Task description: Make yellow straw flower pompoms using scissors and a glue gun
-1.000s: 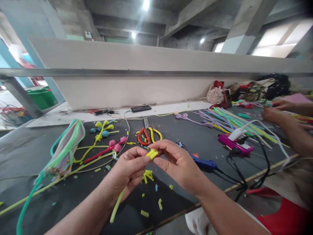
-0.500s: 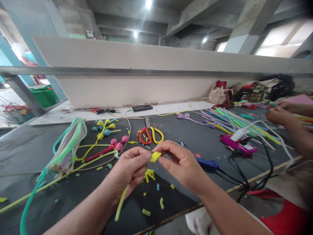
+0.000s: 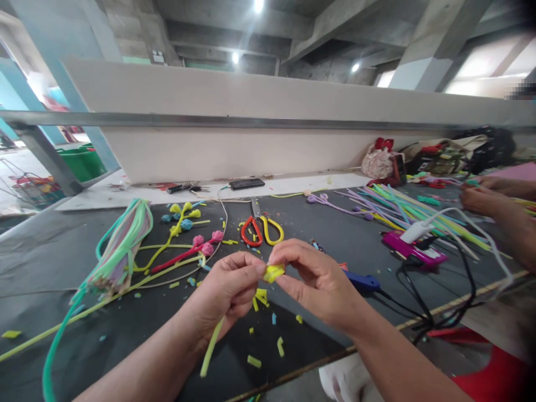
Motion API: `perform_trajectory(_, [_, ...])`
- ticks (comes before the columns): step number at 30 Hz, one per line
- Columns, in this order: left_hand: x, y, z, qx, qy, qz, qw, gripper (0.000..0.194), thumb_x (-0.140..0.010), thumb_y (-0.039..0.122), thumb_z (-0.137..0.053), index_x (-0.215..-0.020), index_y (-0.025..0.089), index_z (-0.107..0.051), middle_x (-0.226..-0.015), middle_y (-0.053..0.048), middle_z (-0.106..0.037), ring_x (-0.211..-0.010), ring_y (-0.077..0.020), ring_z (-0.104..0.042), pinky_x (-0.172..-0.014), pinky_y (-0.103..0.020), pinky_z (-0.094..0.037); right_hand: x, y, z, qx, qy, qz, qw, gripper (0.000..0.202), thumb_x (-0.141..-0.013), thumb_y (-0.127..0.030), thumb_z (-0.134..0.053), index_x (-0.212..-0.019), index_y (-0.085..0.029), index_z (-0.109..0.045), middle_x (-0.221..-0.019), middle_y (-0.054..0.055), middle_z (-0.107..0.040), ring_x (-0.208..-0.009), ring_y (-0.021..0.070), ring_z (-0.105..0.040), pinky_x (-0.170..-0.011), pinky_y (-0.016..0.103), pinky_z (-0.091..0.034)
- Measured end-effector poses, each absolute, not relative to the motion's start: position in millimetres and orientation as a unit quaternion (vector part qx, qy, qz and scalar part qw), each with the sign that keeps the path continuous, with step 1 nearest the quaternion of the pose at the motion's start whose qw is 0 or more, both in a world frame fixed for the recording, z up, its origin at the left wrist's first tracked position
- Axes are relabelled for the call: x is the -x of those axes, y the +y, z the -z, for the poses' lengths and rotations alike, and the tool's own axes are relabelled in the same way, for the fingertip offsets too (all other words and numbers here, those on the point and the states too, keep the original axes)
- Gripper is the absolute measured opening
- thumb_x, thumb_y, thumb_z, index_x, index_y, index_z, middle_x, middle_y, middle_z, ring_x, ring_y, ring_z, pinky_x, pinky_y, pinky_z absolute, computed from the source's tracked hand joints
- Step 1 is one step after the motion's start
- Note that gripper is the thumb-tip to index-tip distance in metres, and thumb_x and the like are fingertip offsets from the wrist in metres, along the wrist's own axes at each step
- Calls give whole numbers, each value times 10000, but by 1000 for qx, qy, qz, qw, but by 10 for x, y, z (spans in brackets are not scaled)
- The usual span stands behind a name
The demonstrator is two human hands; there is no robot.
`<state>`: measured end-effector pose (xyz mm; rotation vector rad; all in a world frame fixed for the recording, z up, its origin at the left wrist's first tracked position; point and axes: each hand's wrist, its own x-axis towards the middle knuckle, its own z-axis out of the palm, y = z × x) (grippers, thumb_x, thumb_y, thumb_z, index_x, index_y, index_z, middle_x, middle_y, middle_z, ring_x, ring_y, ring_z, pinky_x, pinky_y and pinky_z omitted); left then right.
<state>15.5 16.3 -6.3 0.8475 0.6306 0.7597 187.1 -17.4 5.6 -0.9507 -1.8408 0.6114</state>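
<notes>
My left hand (image 3: 234, 285) pinches a small yellow bud (image 3: 274, 272) of fuzzy pipe cleaner between thumb and forefinger. A yellow-green pipe cleaner stem (image 3: 211, 349) hangs out below the same hand; its link to the bud is hidden by the fingers. From the other side, my right hand (image 3: 320, 282) has its thumb and fingertips on the bud. Short yellow pipe cleaner offcuts (image 3: 262, 297) lie on the dark table under the hands. Just beyond them rest scissors (image 3: 256, 208) with one red and one yellow handle.
On the left lie a tied bundle of pipe cleaners (image 3: 125, 245), a yellow-and-blue budded stem (image 3: 170, 240) and a pink-budded one (image 3: 180, 259). To the right are a blue-handled corded tool (image 3: 363, 282), a magenta power strip (image 3: 414, 250), loose pipe cleaners (image 3: 389, 204) and another person's hands (image 3: 481, 195).
The view has shifted slightly, so the table's things appear a little further right. Both hands stay on the yellow bud, which looks slightly turned between the fingers.
</notes>
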Motion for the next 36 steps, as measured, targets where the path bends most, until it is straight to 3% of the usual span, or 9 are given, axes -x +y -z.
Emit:
perform_trajectory(5, [-155,156,58,-406,299,-320,802,252,-675,329,-709,-707,159,-526,-431,116,-293,-363,4,-113,-327,-118,-76,-1863,-163,-50,396,-756,-238,465,92,-790,-129,-573,-813,-218,-573,-840,29,-576,-803,161,-546,-758,309,-444])
perform_trajectory(8, [-137,197,54,-490,319,-289,758,231,-686,342,-689,-768,157,-580,-503,76,-445,-359,1,-204,-332,-127,-166,-1862,-147,-65,434,-737,-252,453,68,-778,-142,-574,-767,-209,-564,-793,17,-564,-745,147,-527,-695,278,-431])
perform_trajectory(12, [-73,289,3,-724,360,-305,504,311,-747,311,-615,-1017,159,-641,-889,-60,-665,-689,-122,-574,-628,-238,-465,-1880,-119,-75,501,-673,-327,435,22,-760,-175,-576,-765,-196,-572,-685,-25,-507,-614,106,-462,-567,225,-382])
perform_trajectory(16, [43,353,-44,-861,353,-305,204,347,-810,337,-534,-1108,178,-617,-1094,-102,-645,-1004,-230,-571,-906,-391,-399,-1908,-86,-27,532,-644,-346,427,42,-740,-215,-594,-772,-192,-580,-618,-45,-470,-560,94,-420,-521,215,-343])
perform_trajectory(20, [103,325,-14,-908,324,-261,41,347,-827,290,-513,-1161,224,-582,-1276,-112,-534,-1182,-284,-463,-991,-496,-284,-1908,-62,20,567,-630,-321,423,49,-728,-228,-592,-764,-195,-587,-616,-35,-511,-564,107,-453,-526,228,-357])
perform_trajectory(23, [36,273,39,-908,315,-267,70,368,-822,284,-528,-1179,204,-559,-1269,-119,-538,-1198,-271,-451,-974,-443,-327,-1865,-56,21,565,-617,-342,427,68,-719,-245,-601,-759,-193,-580,-607,-38,-513,-563,110,-462,-534,234,-363])
perform_trajectory(27, [-110,230,65,-871,332,-284,224,179,-826,236,-513,-938,189,-645,-917,-45,-677,-858,-168,-604,-752,-260,-443,-1792,-63,22,528,-587,-423,444,87,-719,-250,-610,-768,-182,-588,-683,-27,-559,-634,114,-507,-600,240,-392])
perform_trajectory(31, [-152,211,33,-837,363,-289,291,181,-818,202,-493,-723,175,-645,-692,5,-631,-657,-121,-554,-624,-211,-406,-1783,-71,41,513,-564,-457,459,105,-730,-261,-628,-771,-169,-603,-676,-33,-557,-633,102,-503,-628,241,-397])
perform_trajectory(36, [-122,204,32,-805,360,-281,378,226,-829,252,-463,-766,177,-667,-679,13,-606,-639,-114,-507,-586,-200,-375,-1837,-83,28,507,-546,-488,454,115,-739,-255,-640,-805,-162,-628,-695,-27,-577,-626,92,-524,-640,241,-411])
